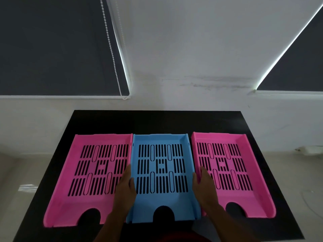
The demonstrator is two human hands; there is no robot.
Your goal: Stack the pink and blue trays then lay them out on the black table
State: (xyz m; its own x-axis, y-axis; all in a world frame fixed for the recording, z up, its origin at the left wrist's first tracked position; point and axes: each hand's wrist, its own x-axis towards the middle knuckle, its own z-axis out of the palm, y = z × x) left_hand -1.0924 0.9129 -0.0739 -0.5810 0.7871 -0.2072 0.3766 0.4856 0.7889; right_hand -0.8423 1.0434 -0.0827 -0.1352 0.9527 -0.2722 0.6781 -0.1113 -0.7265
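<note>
Three slotted trays lie side by side on the black table (157, 121). A blue tray (161, 199) is in the middle, with a pink tray (64, 198) to its left and another pink tray (258, 194) to its right. My left hand (125, 187) grips the blue tray's left wall, thumb inside the tray. My right hand (203, 187) grips its right wall, fingers lying over the right pink tray's edge. The left pink tray touches the blue one at the far end.
A white wall rises behind the table, with dark roller blinds (52, 46) at left and upper right. A beaded blind cord (111, 49) hangs at left. Pale floor shows on both sides of the table.
</note>
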